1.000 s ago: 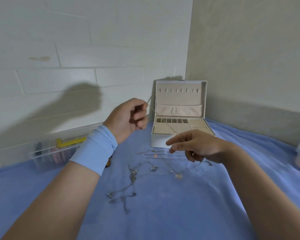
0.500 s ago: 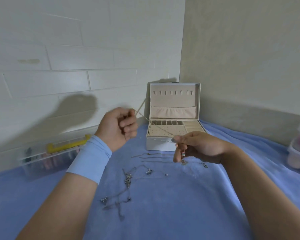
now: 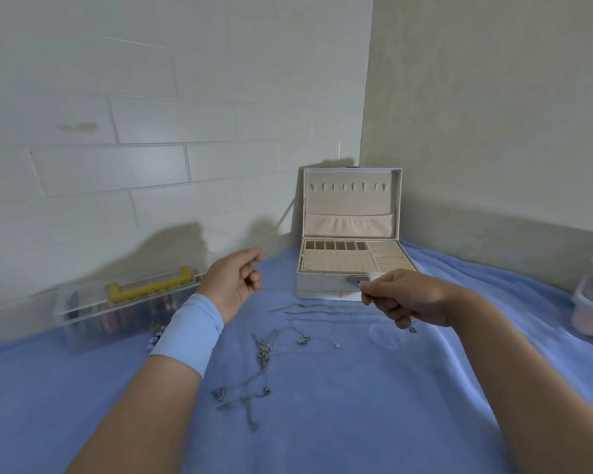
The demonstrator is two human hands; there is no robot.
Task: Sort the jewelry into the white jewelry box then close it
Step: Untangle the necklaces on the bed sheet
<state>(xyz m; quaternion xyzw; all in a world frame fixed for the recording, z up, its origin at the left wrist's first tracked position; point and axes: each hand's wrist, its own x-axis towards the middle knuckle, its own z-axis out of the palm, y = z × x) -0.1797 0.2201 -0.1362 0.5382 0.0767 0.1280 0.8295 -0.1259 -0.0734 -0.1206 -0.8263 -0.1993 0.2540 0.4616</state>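
1. A clear case (image 3: 117,314) sits by the wall.
2. The left hand (image 3: 235,283) pinches one end of a thin chain (image 3: 281,289).
3. Loose jewelry (image 3: 263,352) lies on the blanket (image 3: 356,405).
4. The white box (image 3: 317,282) stands open, just behind the stretched chain.
5. The right hand (image 3: 404,299) pinches the chain's other end.

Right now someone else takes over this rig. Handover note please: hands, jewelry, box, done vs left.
Hands: the left hand pinches one end of a thin chain and the right hand pinches the other. The chain is stretched in front of the box.
Box: the white jewelry box is open with its lid upright. No jewelry is visible in its tray.
Rest: loose pieces and straight chains lie on the blue blanket.
Done: nothing visibly stowed.
Left: place the held chain, sort the rest, close the lid.
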